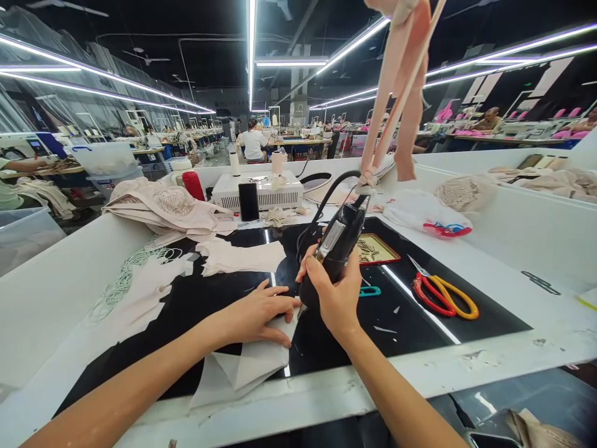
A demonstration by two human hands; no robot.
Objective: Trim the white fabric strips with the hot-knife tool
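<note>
The right hand [336,297] grips a black, boxy, corded handheld tool [344,233]. Left of the tool, the left hand [267,311] rests, fingers spread, on pale fabric pieces [245,372]. Red-and-yellow-handled metal scissors [425,274] lie right of the tool.

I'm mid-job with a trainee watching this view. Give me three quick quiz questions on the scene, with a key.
1. Short answer: what lies under the left hand?
2. Multiple choice: which hand grips the black handheld tool? A) left only B) right only C) neither
3. True or false: in the picture, the scissors lie to the right of the red-rimmed tray.

Key:
1. Pale sheets, probably fabric.
2. B, the right hand.
3. True.
</note>
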